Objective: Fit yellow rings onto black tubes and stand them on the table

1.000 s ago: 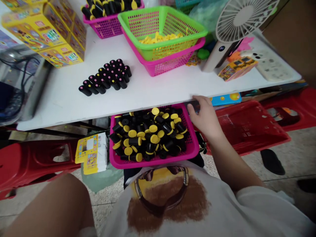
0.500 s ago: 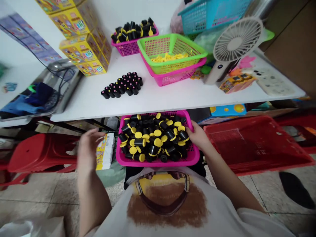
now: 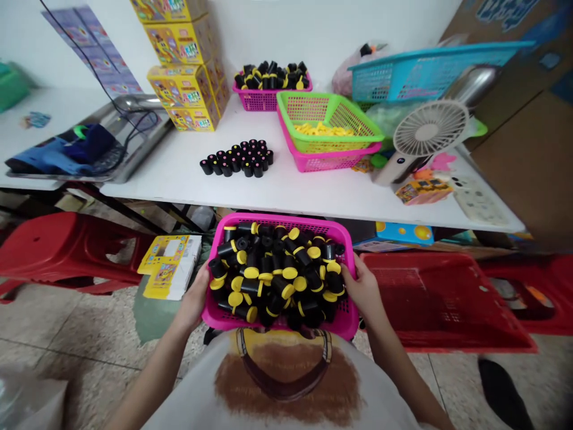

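Note:
A pink basket point(image 3: 277, 221) heaped with several black and yellow-capped cylinders point(image 3: 277, 275) sits in front of my chest, below the white table's edge. My left hand point(image 3: 197, 298) grips its left rim and my right hand point(image 3: 362, 286) grips its right rim, both closed on the basket. On the table point(image 3: 179, 173) beyond, a cluster of black cylinders point(image 3: 239, 159) lies in rows.
A green basket point(image 3: 329, 113) with yellow caps is nested in a pink one. Another pink basket point(image 3: 268, 89) of cylinders, yellow boxes point(image 3: 188, 89), a blue basket point(image 3: 425, 68) and a small fan point(image 3: 425, 131) stand behind. A red crate point(image 3: 447, 298) and red stool point(image 3: 67, 245) flank me.
My left hand came in from the side and took the basket's left rim. My right hand moved from the table's edge to the right rim. The view tilted up.

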`<state>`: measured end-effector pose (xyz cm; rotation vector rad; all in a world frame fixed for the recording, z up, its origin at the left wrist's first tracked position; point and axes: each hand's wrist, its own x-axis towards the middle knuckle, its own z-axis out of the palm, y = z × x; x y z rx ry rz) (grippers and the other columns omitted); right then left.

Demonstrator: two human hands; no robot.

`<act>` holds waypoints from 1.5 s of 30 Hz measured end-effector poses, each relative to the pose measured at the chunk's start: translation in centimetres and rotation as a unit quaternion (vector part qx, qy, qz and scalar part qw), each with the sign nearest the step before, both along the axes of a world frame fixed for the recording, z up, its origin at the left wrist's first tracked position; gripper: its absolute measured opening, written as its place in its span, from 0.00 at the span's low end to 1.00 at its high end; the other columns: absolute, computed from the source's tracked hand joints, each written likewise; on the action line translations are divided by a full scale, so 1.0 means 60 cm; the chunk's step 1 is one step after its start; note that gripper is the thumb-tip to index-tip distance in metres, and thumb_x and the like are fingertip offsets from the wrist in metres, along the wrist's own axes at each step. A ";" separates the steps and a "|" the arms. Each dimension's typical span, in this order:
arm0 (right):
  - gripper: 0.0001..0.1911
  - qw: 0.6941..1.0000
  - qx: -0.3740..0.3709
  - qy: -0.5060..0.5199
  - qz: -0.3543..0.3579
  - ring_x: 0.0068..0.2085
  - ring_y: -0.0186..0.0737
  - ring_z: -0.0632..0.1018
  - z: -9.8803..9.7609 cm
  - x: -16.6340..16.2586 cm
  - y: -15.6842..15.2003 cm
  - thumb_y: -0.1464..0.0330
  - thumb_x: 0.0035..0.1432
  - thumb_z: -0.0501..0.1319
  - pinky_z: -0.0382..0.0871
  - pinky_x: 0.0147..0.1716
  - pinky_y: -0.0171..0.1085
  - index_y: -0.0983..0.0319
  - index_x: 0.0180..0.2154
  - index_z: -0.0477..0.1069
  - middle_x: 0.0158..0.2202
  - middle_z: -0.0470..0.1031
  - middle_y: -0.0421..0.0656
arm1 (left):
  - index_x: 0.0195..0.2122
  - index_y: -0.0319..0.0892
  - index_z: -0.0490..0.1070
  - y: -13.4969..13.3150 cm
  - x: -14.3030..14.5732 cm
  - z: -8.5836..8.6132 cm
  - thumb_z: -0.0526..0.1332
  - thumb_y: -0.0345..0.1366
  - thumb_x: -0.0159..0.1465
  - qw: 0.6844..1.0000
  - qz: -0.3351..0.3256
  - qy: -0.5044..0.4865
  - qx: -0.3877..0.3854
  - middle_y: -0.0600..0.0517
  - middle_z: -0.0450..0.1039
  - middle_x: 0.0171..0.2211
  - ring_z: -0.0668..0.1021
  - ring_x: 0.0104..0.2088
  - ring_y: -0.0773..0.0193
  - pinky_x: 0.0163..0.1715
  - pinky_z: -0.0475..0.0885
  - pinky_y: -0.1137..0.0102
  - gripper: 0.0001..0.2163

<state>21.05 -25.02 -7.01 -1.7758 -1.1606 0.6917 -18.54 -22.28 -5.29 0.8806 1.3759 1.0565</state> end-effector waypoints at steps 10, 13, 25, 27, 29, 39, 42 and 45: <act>0.32 0.999 -0.019 0.030 -0.032 0.56 0.58 0.80 0.039 -0.002 0.020 0.50 0.58 0.61 0.72 0.58 0.55 0.62 0.56 0.76 0.56 0.79 0.53 | 0.67 0.47 0.66 0.023 0.009 -0.003 0.57 0.60 0.68 0.995 -0.009 0.097 0.026 0.50 0.67 0.69 0.63 0.72 0.47 0.73 0.57 0.55 0.32; 0.32 0.999 -0.025 0.026 -0.031 0.54 0.57 0.80 0.044 0.001 0.028 0.49 0.59 0.61 0.72 0.58 0.54 0.63 0.57 0.75 0.55 0.80 0.53 | 0.68 0.49 0.65 0.031 0.004 -0.010 0.57 0.59 0.68 0.994 -0.010 0.111 0.016 0.51 0.63 0.71 0.60 0.73 0.48 0.74 0.52 0.55 0.32; 0.35 0.996 -0.073 0.042 -0.032 0.51 0.56 0.80 0.043 -0.006 0.039 0.42 0.62 0.55 0.73 0.54 0.52 0.62 0.55 0.73 0.51 0.80 0.54 | 0.66 0.47 0.66 0.056 0.014 -0.005 0.65 0.63 0.58 0.998 0.023 -0.004 -0.054 0.47 0.72 0.64 0.66 0.69 0.39 0.71 0.57 0.47 0.39; 0.36 0.997 -0.067 0.040 -0.029 0.53 0.56 0.79 0.042 -0.004 0.042 0.41 0.61 0.55 0.72 0.55 0.51 0.63 0.55 0.72 0.53 0.79 0.55 | 0.64 0.46 0.68 0.060 0.017 -0.002 0.67 0.65 0.55 0.998 0.025 -0.003 -0.059 0.46 0.74 0.63 0.67 0.68 0.37 0.71 0.59 0.47 0.41; 0.39 0.997 -0.067 0.035 -0.020 0.54 0.56 0.78 0.043 -0.003 0.047 0.39 0.61 0.54 0.71 0.57 0.52 0.64 0.56 0.71 0.54 0.78 0.56 | 0.62 0.46 0.69 0.060 0.019 0.004 0.66 0.66 0.55 0.998 0.020 0.018 -0.056 0.47 0.74 0.63 0.67 0.68 0.37 0.70 0.62 0.50 0.40; 0.36 0.997 -0.011 -0.041 -0.061 0.52 0.54 0.79 0.069 0.033 0.069 0.41 0.65 0.53 0.73 0.54 0.53 0.63 0.57 0.72 0.52 0.78 0.56 | 0.63 0.48 0.61 0.077 -0.012 0.036 0.58 0.64 0.64 0.991 0.025 0.128 0.034 0.41 0.69 0.64 0.71 0.66 0.43 0.62 0.72 0.49 0.34; 0.31 0.977 0.132 -0.146 -0.086 0.47 0.50 0.80 0.129 0.056 0.117 0.50 0.67 0.57 0.78 0.45 0.51 0.62 0.63 0.64 0.49 0.77 0.54 | 0.59 0.51 0.63 0.137 -0.019 0.085 0.61 0.56 0.66 0.961 0.058 0.192 0.188 0.46 0.71 0.60 0.72 0.64 0.47 0.62 0.72 0.49 0.24; 0.22 0.940 0.251 -0.232 -0.015 0.47 0.48 0.79 0.217 0.065 0.222 0.57 0.67 0.58 0.79 0.40 0.48 0.58 0.58 0.69 0.49 0.76 0.52 | 0.55 0.47 0.69 0.224 0.016 0.155 0.57 0.47 0.70 0.908 -0.040 0.337 0.244 0.48 0.73 0.54 0.78 0.52 0.51 0.57 0.73 0.51 0.16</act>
